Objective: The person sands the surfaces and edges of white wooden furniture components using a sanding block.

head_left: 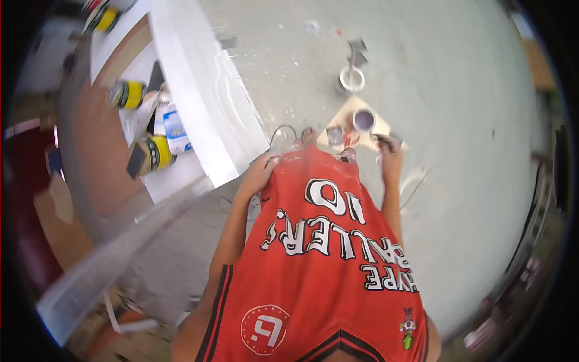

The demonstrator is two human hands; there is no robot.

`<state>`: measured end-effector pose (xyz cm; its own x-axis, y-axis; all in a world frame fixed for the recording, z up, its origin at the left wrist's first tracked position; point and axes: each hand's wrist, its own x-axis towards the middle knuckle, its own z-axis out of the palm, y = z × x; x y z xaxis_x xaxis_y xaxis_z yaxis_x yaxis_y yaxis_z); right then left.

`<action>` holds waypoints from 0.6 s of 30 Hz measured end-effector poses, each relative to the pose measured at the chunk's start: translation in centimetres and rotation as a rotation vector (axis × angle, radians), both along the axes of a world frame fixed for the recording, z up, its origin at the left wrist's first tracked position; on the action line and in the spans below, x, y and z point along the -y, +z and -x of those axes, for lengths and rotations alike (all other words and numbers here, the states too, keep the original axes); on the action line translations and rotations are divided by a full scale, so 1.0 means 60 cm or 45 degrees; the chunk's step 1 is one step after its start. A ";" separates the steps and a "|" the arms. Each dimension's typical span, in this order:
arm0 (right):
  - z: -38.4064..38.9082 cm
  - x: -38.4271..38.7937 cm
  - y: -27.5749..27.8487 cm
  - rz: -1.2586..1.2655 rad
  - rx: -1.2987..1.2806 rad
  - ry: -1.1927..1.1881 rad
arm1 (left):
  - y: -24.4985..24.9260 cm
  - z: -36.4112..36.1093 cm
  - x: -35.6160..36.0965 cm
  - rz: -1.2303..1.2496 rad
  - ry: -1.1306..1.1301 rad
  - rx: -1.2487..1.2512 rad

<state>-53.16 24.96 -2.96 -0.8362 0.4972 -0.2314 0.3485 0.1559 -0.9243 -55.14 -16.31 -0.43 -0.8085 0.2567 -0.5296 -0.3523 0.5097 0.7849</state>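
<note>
My right hand (391, 152) is at the right corner of a pale wooden board (341, 114), its fingers closed on a dark flat piece (381, 139) whose kind is blurred. On that board stands a cup with greyish-purple contents (363, 120). A grey square piece (334, 135) and reddish smears lie beside the cup. My left hand (263, 169) rests at the left edge of the red jersey (313, 241), close to the corner of a long white panel (208, 90). Its fingers lie fairly flat, and I see nothing held in them.
Beyond the board stands a white tub (351, 79) with a stick in it, near dark square sheets (358, 53). Left, on the white panels, are yellow-labelled cans (126, 95) and a white-and-blue packet (175, 128). A translucent strip (120, 253) crosses at lower left.
</note>
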 end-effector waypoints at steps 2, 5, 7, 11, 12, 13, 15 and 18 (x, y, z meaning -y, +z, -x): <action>0.109 0.092 0.045 0.141 -0.006 0.423 | 0.002 0.055 -0.033 -0.532 0.342 0.160; 0.229 0.214 0.146 0.090 -0.086 1.060 | 0.046 0.100 -0.066 -1.242 0.788 0.407; 0.296 0.283 0.212 -0.258 -0.224 1.583 | 0.076 0.132 -0.060 -1.245 0.873 0.375; 0.402 0.355 0.212 -0.444 -0.360 2.050 | 0.104 0.152 -0.022 -1.384 1.106 0.245; 0.370 0.325 0.263 -0.526 -0.444 2.114 | 0.145 0.112 -0.056 -1.385 1.114 0.197; 0.387 0.341 0.275 -0.602 -0.496 2.226 | 0.144 0.112 -0.055 -1.283 1.155 0.091; 0.446 0.386 0.279 -0.640 -0.574 2.525 | 0.130 0.106 -0.067 -1.207 1.246 -0.015; 0.521 0.448 0.292 -0.812 -1.031 3.052 | 0.113 0.118 -0.076 -1.183 1.382 -0.080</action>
<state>-84.41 -1.92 14.54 0.3328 -0.9413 -0.0564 -0.8441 -0.2708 -0.4628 -62.20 -11.77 6.33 -0.8410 -0.2651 -0.4716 -0.1809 -0.6837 0.7070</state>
